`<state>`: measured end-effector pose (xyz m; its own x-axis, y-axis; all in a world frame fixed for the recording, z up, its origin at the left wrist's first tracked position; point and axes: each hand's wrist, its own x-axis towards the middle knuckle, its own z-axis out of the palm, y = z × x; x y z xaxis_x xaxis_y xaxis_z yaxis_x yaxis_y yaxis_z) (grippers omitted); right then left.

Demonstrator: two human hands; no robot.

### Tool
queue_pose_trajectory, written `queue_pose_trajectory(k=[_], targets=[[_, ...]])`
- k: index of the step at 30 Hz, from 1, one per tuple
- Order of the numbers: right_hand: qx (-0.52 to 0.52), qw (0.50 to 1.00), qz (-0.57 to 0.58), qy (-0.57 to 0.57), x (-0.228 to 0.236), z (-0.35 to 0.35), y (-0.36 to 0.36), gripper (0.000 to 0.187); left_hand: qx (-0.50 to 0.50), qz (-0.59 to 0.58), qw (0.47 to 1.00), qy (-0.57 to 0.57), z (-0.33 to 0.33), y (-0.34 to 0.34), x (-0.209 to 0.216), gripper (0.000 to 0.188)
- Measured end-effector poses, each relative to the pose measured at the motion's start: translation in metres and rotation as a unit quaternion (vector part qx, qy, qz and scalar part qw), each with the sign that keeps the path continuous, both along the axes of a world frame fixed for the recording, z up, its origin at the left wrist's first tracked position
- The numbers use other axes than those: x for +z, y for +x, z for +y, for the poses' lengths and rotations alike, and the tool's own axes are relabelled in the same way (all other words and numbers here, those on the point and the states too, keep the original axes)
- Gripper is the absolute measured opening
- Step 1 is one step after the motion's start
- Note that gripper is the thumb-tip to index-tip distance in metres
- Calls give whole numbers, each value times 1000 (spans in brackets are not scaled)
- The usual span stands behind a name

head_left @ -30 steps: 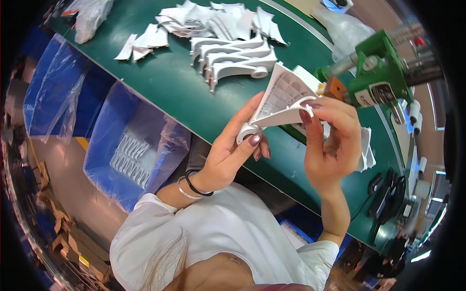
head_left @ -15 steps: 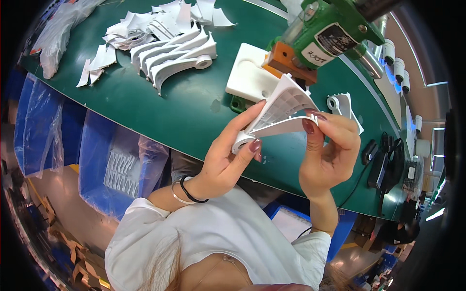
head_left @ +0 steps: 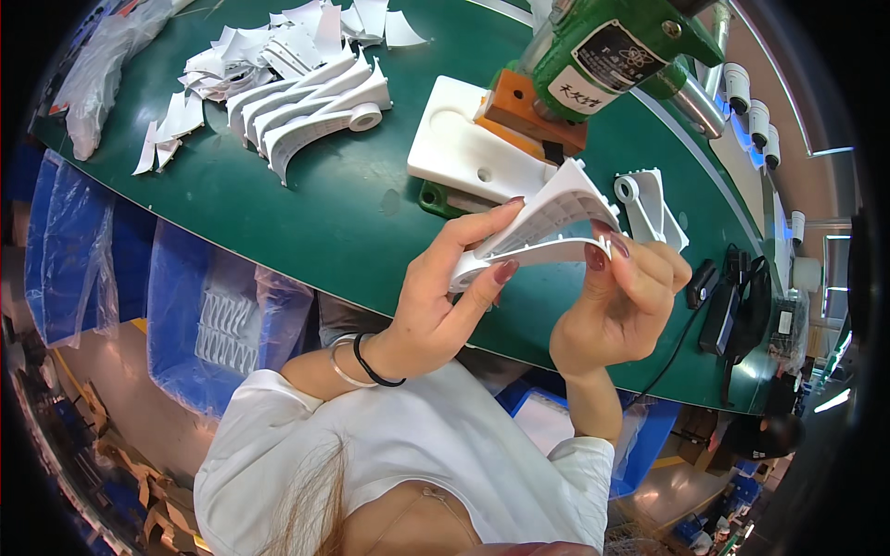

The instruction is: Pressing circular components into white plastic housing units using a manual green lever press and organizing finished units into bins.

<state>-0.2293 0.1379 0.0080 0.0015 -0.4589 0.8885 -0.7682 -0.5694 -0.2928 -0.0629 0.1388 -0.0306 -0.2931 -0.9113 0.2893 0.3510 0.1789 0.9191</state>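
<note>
Between my two hands, above the front part of the table, is a white plastic bracket-like part (head_left: 547, 219) with a ribbed inside and a round boss at one end. My left hand (head_left: 443, 283) grips the boss end, thumb below and fingers along the side. With thumb and fingertips pinched, my right hand (head_left: 623, 301) holds the far tip of its thin curved edge. Just beyond the part sits a white moulded block (head_left: 454, 139) on a green press (head_left: 607, 56) with an orange clamp piece (head_left: 535, 107).
Similar white parts (head_left: 320, 116) stand nested at the left, with a pile of thin white pieces (head_left: 260, 56) behind. Another white part (head_left: 654, 208) lies right of the press. A blue lined bin (head_left: 176, 315) holds more parts below the table edge. Black devices (head_left: 728, 306) with a cable lie right.
The part has tilted, so its ribbed inside shows less. My right hand has shifted slightly left and down, still pinching the tip. The whole view has shifted a little.
</note>
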Motion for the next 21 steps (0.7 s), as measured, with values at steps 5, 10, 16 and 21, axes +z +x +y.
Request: queue_pose_trajectory(k=[5,10,16,21], targets=[[-26,1000,-1,-4,-1,7,-3,20,16,3,1000,2,-1,-10,3,42],[-35,998,-44,-6,-5,8,-5,19,8,-7,1000,14,0,-14,2,42],[-42,999,-28,15,-9,8,-7,18,10,-13,1000,27,-1,-15,2,41],[-90,996,9,-11,-14,6,-6,22,12,13,999,47,3,-21,3,39]])
